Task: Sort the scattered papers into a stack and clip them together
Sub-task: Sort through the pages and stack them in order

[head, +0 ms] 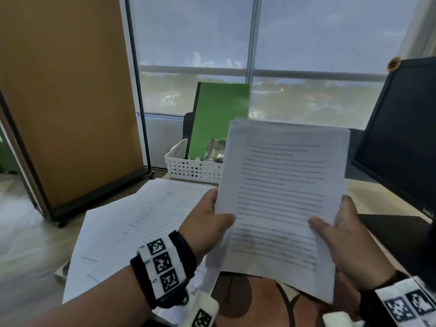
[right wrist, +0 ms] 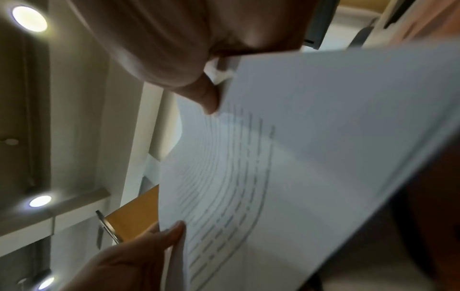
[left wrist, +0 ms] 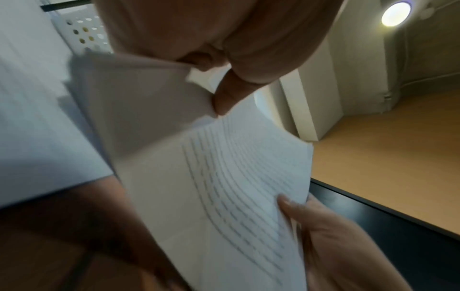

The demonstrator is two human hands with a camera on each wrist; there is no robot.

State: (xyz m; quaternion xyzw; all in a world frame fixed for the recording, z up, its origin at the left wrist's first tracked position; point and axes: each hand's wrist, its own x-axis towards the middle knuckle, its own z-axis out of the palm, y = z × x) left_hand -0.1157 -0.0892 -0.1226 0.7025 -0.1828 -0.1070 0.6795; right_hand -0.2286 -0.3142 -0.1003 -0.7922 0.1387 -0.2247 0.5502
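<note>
The left hand (head: 207,223) and the right hand (head: 342,234) each pinch one side edge of a sheaf of white printed paper sheets (head: 278,197), thumbs on the front, fingers behind, holding it upright in the air between them. Its top edges look slightly uneven, so the gathering seems partly done and the squaring is not finished. Down and to the left of the left hand, more loose white printed pages (head: 132,223) lie fanned on the pale wooden desk (head: 377,192); these appear left to collect. Beyond both hands stands a white perforated plastic basket (head: 188,169) holding a green folder (head: 219,119). No clip shows anywhere, so clipping remains undone.
</note>
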